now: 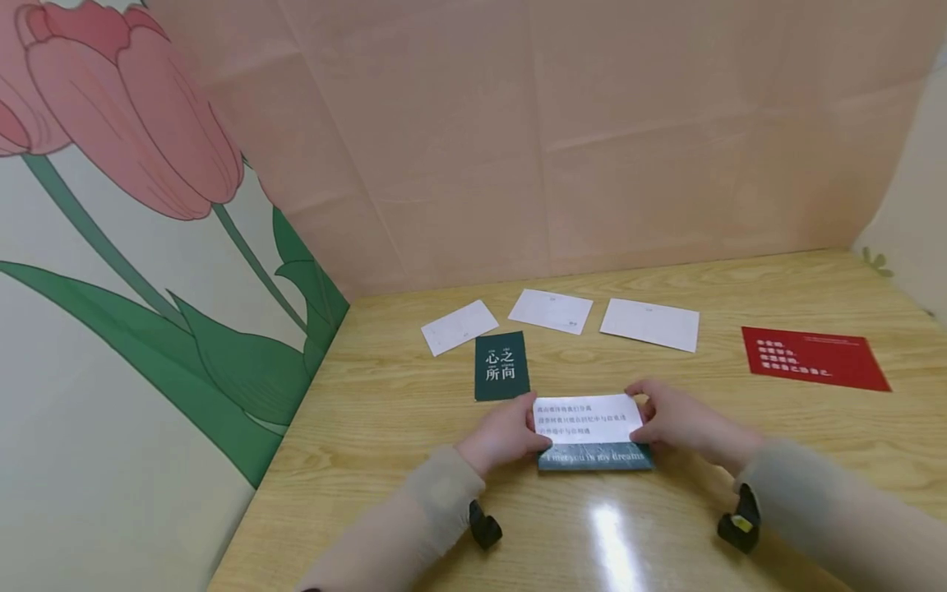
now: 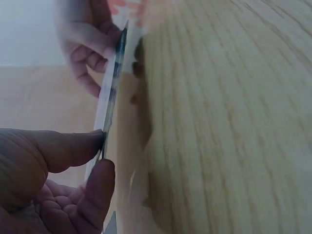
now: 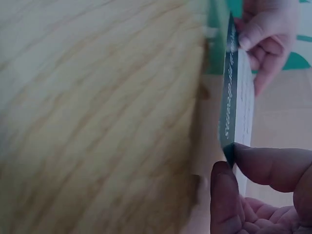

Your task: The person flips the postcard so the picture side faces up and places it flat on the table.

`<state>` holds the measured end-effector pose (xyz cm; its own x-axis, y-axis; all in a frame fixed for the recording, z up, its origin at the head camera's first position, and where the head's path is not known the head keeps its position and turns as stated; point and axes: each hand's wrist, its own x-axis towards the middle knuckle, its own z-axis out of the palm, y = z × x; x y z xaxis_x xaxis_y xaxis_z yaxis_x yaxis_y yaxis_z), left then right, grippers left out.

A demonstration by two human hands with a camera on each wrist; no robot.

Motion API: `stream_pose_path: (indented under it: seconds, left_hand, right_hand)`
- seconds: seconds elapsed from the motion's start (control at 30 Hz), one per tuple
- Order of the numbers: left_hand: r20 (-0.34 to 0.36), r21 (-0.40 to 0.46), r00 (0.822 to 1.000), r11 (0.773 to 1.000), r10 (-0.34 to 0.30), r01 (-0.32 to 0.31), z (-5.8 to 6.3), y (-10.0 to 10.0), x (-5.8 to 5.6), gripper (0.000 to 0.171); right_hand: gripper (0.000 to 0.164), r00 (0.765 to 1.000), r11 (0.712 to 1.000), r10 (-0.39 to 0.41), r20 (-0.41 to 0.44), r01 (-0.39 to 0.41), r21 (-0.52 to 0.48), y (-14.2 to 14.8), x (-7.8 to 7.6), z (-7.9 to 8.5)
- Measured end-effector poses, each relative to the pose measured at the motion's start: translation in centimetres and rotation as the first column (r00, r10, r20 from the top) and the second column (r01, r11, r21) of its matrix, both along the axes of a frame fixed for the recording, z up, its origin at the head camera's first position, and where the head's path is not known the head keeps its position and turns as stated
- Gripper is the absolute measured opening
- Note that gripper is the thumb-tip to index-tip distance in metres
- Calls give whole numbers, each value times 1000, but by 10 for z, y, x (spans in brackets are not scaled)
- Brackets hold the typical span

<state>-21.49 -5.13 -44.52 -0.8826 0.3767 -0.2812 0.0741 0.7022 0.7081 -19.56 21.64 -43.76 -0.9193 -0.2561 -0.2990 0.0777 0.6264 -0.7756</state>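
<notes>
Both hands hold a postcard (image 1: 588, 418), white with lines of Chinese text above and a dark teal strip with white English lettering along its near edge. My left hand (image 1: 505, 436) pinches its left end. At the right end, my right hand (image 1: 675, 424) grips it in the same way. In the left wrist view the card (image 2: 113, 80) appears edge-on, between the left thumb and a finger. The right wrist view shows the teal strip (image 3: 229, 97), its corner pinched between thumb and finger close over the wooden table (image 3: 97, 107).
Just beyond the left hand lies a dark green card (image 1: 503, 366) with white characters. Three white cards, left (image 1: 460, 327), middle (image 1: 551, 311) and right (image 1: 649, 324), lie farther back. A red card (image 1: 816, 358) is at the right. A pink cloth (image 1: 592, 140) hangs behind the table.
</notes>
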Motion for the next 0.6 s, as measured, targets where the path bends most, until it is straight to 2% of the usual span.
stream_pose_path:
  seconds: [0.13, 0.3, 0.5, 0.6]
  left_hand:
    - [-97, -163, 991, 984, -89, 72, -2, 7, 2, 79]
    - [-107, -256, 985, 961, -132, 101, -6, 11, 2, 80]
    - [-84, -248, 987, 962, -138, 113, -11, 12, 0, 62]
    - [-84, -246, 987, 963, -137, 113, -11, 12, 1, 61]
  right_hand:
    - [71, 999, 992, 35, -26, -32, 121, 0, 1, -1]
    - [65, 996, 984, 65, -62, -53, 173, -1, 2, -1]
    - [63, 988, 964, 88, -124, -53, 260, -4, 2, -1]
    - [63, 982, 951, 107, -154, -55, 305, -4, 4, 0]
